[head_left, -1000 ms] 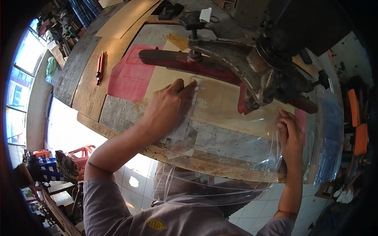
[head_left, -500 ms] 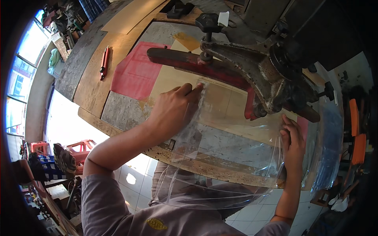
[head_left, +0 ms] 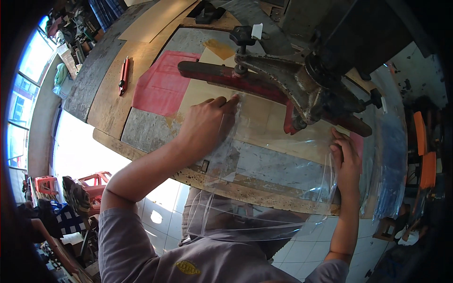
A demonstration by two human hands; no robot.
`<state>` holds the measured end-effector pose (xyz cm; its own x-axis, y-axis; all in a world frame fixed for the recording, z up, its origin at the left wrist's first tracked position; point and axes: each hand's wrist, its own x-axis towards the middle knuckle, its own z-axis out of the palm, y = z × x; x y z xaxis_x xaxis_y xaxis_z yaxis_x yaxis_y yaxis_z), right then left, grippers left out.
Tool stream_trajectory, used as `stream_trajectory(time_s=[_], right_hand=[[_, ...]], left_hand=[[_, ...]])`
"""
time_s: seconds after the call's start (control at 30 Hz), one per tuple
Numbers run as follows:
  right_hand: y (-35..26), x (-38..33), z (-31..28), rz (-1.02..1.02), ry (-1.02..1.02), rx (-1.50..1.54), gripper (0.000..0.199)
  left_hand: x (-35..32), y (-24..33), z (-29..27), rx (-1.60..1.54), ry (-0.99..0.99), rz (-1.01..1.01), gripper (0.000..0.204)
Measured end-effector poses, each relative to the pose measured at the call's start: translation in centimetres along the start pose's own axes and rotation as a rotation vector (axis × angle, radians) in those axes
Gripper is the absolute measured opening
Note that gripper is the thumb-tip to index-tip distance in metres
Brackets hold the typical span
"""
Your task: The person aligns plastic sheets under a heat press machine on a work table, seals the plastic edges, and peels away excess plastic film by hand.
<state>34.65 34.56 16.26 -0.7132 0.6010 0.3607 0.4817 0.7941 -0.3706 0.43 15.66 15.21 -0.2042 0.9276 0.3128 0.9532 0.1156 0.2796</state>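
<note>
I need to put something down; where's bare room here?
Bare wood between the dark board and red cutter; grey surface between the pink sheet and left forearm. Crowded around the bar, clear film, left hand and right hand.

A slim red utility knife (head_left: 124,76) lies on the brown wooden part of the tabletop (head_left: 104,111), near a tan flat sheet (head_left: 151,21) at the far left edge. Beyond, a pale green cloth (head_left: 60,78) hangs beside a bright paned window (head_left: 29,108). Red plastic stools (head_left: 46,181) stand on the left, and two orange panels (head_left: 428,170) on the right, above white floor tiles (head_left: 160,210).
</note>
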Motion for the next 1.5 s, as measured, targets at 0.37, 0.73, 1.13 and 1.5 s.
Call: stream_trajectory(time_s=[0.37, 0.73, 1.13, 1.5], right_hand=[[0.8, -0.6, 0.0, -0.040, 0.059, -0.038, 0.020], [0.3, -0.7, -0.2, -0.065, 0.073, 0.036, 0.018], [0.7, -1.2, 0.4, -0.043, 0.074, 0.069, 0.019], [-0.3, -1.0, -0.5, -0.002, 0.048, 0.012, 0.019]], left_hand=[[0.1, -0.2, 0.4, 0.013, -0.024, -0.004, 0.044], [0.1, -1.3, 1.9, 0.139, 0.048, 0.027, 0.033], [-0.3, -0.7, 1.1, 0.140, -0.025, 0.029, 0.036], [0.1, -1.2, 1.4, 0.158, -0.025, 0.048, 0.037]])
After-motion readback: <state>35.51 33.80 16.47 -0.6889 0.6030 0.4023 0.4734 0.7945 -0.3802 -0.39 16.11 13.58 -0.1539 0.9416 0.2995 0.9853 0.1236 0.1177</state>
